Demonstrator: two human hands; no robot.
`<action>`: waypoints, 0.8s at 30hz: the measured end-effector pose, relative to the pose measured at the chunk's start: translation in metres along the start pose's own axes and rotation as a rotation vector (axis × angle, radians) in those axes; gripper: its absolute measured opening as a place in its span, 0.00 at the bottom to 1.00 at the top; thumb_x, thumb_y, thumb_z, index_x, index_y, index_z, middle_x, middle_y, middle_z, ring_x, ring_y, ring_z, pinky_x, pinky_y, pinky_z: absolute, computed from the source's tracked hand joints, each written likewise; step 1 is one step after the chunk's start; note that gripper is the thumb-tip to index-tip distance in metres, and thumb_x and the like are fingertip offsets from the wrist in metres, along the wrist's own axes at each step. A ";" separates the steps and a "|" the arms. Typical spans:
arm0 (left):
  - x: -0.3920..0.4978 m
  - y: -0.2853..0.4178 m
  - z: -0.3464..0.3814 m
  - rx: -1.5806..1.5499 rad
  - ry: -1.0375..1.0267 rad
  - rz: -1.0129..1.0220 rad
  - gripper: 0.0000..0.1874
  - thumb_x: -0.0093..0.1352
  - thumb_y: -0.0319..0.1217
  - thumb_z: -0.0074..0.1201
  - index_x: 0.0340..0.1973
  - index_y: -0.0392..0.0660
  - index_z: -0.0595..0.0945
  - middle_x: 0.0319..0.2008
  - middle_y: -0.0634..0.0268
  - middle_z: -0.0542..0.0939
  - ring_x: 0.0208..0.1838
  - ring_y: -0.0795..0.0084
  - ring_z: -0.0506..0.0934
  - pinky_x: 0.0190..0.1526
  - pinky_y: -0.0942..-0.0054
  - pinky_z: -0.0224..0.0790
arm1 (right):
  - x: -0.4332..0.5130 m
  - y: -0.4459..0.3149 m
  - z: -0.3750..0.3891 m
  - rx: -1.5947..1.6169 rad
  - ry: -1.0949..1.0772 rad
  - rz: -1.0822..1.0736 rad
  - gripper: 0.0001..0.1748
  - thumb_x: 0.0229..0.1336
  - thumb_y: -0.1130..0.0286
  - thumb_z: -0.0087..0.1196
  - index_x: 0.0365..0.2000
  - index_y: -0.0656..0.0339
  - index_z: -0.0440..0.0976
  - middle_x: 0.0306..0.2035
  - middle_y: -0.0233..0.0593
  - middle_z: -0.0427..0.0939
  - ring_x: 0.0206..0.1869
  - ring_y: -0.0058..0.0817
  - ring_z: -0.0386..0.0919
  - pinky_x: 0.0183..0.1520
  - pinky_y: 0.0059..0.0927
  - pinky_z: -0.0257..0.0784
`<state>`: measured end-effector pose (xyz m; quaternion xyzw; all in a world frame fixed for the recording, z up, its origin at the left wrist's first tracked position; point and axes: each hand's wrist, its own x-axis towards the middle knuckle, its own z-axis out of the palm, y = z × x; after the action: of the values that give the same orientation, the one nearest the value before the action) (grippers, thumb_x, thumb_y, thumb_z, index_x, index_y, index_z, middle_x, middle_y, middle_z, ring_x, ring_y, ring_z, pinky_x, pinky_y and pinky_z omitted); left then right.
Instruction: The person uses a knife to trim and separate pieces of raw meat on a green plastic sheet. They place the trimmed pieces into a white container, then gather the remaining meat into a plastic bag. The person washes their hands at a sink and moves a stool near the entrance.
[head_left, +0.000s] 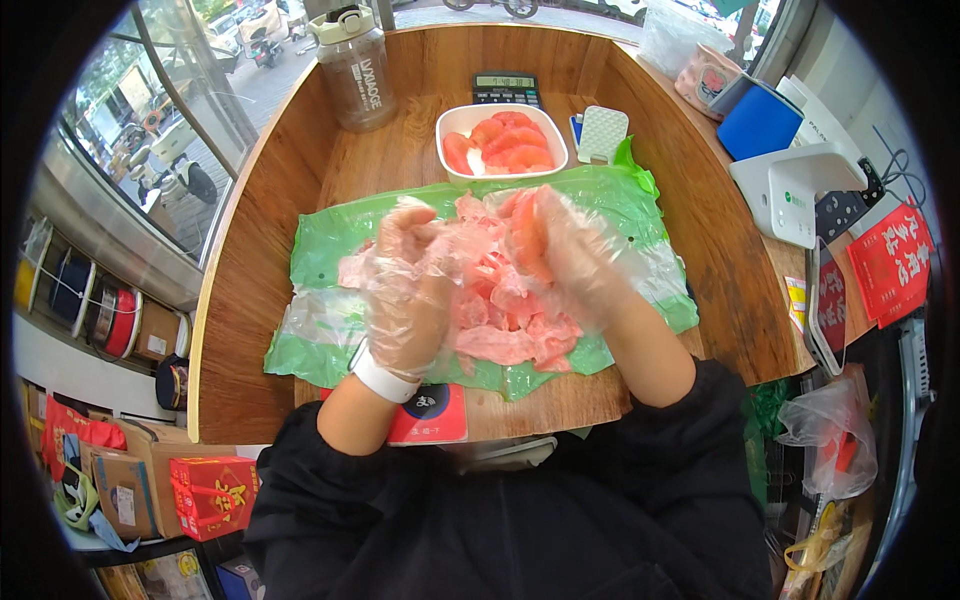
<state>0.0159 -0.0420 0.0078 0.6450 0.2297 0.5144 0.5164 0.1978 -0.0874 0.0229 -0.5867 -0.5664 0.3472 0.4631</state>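
Both of my hands wear clear plastic gloves above a green plastic bag (322, 225) laid flat on the wooden desk. My right hand (574, 251) holds a red pomelo segment (529, 236) and is blurred. My left hand (411, 281), with a white watch (382, 377) at the wrist, has its fingers curled at the left side of the peelings; whether it pinches a piece of membrane cannot be told. Pink membrane peelings (510, 307) lie heaped on the bag between and below the hands. Beyond them, a white plastic container (501, 174) holds several peeled red segments (517, 142).
A calculator (506, 88) stands behind the container, with a white phone stand (602, 131) to its right. A large water bottle (356, 75) is at the back left. A red card (431, 420) lies at the near edge. Curved wooden walls (259, 247) surround the desk.
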 end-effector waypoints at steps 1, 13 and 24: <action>0.001 0.000 0.002 -0.009 -0.070 -0.015 0.17 0.71 0.37 0.44 0.51 0.40 0.70 0.49 0.62 0.74 0.46 0.70 0.73 0.44 0.72 0.68 | 0.002 0.008 0.001 -0.190 0.011 -0.105 0.25 0.68 0.48 0.31 0.39 0.58 0.67 0.26 0.31 0.68 0.22 0.18 0.63 0.24 0.20 0.63; 0.012 -0.014 -0.003 -1.251 -0.201 -0.607 0.20 0.71 0.41 0.42 0.52 0.43 0.69 0.54 0.57 0.70 0.57 0.58 0.68 0.59 0.61 0.61 | -0.008 -0.008 0.018 0.189 -0.119 -0.240 0.24 0.60 0.72 0.47 0.57 0.69 0.63 0.54 0.39 0.71 0.48 0.24 0.73 0.52 0.27 0.69; 0.014 -0.005 -0.005 -1.400 -0.194 -0.632 0.32 0.72 0.53 0.30 0.60 0.39 0.63 0.64 0.54 0.62 0.64 0.56 0.62 0.66 0.58 0.51 | -0.019 -0.033 0.018 -0.414 0.115 -0.508 0.18 0.53 0.76 0.51 0.47 0.64 0.72 0.40 0.46 0.76 0.48 0.43 0.75 0.53 0.36 0.70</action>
<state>0.0175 -0.0261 0.0094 0.1142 -0.0221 0.3093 0.9438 0.1678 -0.1056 0.0453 -0.5270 -0.7259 0.0647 0.4372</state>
